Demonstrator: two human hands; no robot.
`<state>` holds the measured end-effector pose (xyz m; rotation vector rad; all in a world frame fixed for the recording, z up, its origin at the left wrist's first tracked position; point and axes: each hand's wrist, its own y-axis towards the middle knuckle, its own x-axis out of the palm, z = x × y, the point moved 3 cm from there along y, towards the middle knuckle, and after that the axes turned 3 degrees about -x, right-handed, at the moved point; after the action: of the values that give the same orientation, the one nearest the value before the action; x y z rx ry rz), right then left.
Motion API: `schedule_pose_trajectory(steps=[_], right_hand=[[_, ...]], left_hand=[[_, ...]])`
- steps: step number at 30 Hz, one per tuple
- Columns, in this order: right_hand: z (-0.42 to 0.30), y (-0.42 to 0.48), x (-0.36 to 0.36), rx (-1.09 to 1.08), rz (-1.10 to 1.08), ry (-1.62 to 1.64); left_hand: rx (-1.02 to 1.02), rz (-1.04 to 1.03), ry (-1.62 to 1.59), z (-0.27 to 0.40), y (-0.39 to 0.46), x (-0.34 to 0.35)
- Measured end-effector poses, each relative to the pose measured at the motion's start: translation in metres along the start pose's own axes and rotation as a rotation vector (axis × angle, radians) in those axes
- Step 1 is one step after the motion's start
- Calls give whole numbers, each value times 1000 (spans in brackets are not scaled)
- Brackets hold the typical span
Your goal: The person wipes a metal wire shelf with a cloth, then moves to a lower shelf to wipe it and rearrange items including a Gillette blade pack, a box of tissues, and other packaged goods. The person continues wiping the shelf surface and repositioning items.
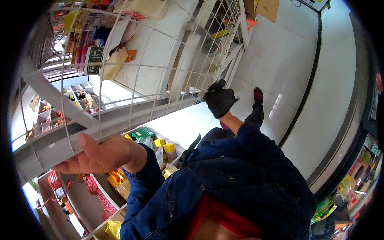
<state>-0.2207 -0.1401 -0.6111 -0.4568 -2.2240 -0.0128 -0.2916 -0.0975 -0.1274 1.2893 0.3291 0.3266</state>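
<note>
A white metal rack frame with wire mesh [150, 60] stands across my left and front. My bare left hand [102, 154] cups its thick lower rail [120, 115] from below, thumb up in front of the rail; some fingertips are hidden. My right hand [221, 100], in a black glove, has curled fingers beside the far end of that rail. Whether it grips the frame or only rests beside it cannot be made out. Beneath my left forearm, a divided display bin [100, 187] contains packets, yellow boxes [169, 148] and a green box [143, 133].
Through the mesh, packaged goods [96, 60] hang, with a compartmented tray [79, 90] below. Pale floor tiles [270, 60] run ahead, with my dark shoe [258, 94] on them. A white panel [327, 84] lies rightward, a stocked shelf [351, 186] at lower right, and cardboard [267, 10] at the top.
</note>
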Motion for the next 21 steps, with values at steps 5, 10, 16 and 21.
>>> schedule_pose_trajectory(steps=[5,10,16,21], right_hand=[[11,-26,18,-154,-9,-841],[-12,-16,-10,-368,-385,-1059],[-171,-60,151,-864,-447,-1669],[-162,-36,186,-681,-225,-1006]], left_hand=[[45,-56,-60,-4,6,-5],[84,-120,-253,-6,3,-8],[-128,-422,-273,-16,8,-51],[-219,-426,-178,-31,-24,-68]])
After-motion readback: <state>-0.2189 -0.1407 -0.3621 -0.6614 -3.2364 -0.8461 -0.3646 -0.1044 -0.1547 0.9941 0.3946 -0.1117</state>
